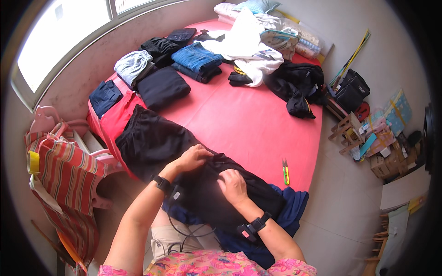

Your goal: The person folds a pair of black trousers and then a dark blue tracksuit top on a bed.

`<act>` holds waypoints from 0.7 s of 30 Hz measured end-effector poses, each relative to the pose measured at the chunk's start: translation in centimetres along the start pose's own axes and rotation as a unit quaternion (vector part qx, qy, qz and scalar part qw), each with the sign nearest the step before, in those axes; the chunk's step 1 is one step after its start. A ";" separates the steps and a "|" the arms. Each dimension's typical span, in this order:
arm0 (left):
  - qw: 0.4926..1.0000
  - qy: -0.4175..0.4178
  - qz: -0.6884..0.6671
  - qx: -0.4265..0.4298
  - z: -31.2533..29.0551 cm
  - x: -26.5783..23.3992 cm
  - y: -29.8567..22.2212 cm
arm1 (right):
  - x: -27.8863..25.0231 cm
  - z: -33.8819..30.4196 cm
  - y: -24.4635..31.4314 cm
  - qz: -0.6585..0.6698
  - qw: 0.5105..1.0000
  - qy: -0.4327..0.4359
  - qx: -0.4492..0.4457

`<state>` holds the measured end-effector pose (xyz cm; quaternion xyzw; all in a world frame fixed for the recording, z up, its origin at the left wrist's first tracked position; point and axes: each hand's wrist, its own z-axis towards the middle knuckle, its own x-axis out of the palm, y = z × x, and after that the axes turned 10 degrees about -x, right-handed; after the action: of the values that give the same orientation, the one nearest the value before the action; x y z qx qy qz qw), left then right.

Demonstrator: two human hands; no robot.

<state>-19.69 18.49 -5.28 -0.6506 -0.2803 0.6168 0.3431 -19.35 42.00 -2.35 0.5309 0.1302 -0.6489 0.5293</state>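
Note:
Black trousers (159,138) with a gathered waistband lie slantwise over the near side of the bed, waistband at the far left, legs towards the lower right. My left hand (195,158) is closed on a ridge of the black cloth near the middle, its fingertips partly hidden. Just to its right, my right hand (233,186) rests on the trouser leg, thumb apart from the bent fingers. Dark blue cloth (294,202) sticks out from under the trousers. Small yellow-green thread snips (286,172) lie on the bed, right of my hands.
On the pink bed sheet (216,115), folded jeans (197,57), a folded black garment (163,87) and a loose white garment (251,41) lie farther back. A pink chair (99,156) draped with striped cloth stands left. A wooden stool (346,131) and boxes stand right.

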 end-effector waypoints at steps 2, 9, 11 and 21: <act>1.000 0.000 -0.004 0.000 0.2 0.2 -0.1 | 0.4 0.0 -0.9 -0.002 0.999 0.004 0.053; 1.000 0.012 0.005 -0.015 0.1 -0.1 -0.1 | 0.7 2.0 0.2 -0.067 0.981 0.102 0.153; 0.999 0.016 0.014 -0.024 0.0 0.0 -0.7 | 0.7 2.6 -0.3 -0.018 0.968 0.148 0.201; 0.990 -0.088 0.085 0.074 -0.8 -0.4 -2.2 | -1.6 2.0 -0.1 0.189 0.981 -0.013 -0.050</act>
<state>-18.76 19.43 -3.27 -0.5885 -0.2068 0.7174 0.3103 -20.77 41.46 -0.28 0.5106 0.0532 -0.5365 0.6698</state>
